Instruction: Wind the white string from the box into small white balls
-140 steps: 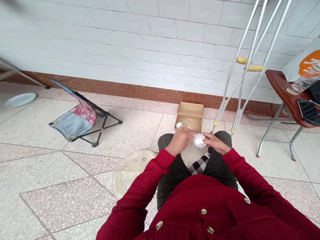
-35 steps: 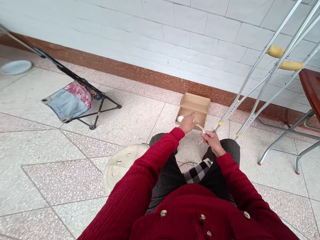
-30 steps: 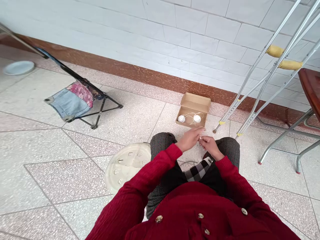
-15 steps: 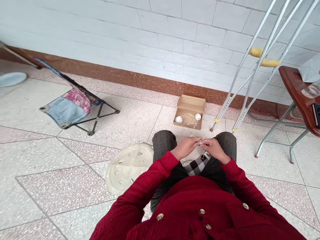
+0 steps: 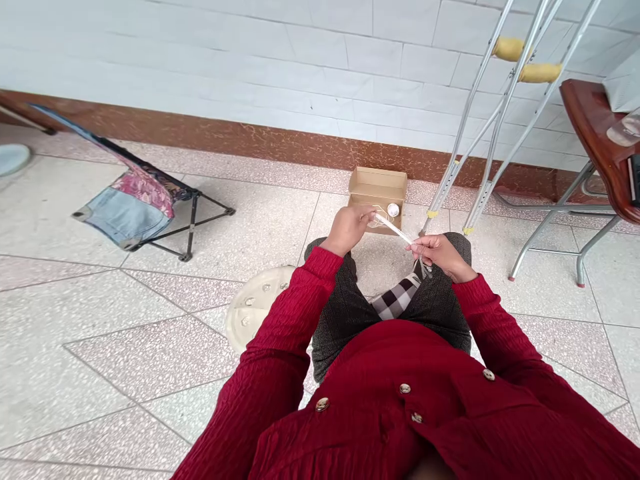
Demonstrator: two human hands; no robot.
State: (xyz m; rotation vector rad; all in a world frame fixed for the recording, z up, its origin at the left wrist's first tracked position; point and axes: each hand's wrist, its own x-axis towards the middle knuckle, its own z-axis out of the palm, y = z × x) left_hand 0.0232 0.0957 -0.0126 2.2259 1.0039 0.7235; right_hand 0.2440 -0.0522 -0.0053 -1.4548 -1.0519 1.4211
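Seated person, red ribbed sleeves, hands held over the knees. Left hand (image 5: 347,230): fingers (image 5: 364,217) pressed together, pinching 1 end of a white strip (image 5: 394,229). Right hand (image 5: 440,253): fingers (image 5: 419,247) curled closed on the other end; thin white strands (image 5: 425,269) hang below it. Strip runs diagonally between the 2 hands, its left end overlapping an open cardboard box (image 5: 377,181) in view. Box sits on the floor tiles (image 5: 270,227) beyond the knees, holding 1 white ball (image 5: 393,210) and thin string (image 5: 376,223). Aluminium crutches (image 5: 480,133) stand right of box; a round plastic lid (image 5: 253,310) lies left of the left knee; wooden-topped worktop (image 5: 590,127) at far right.
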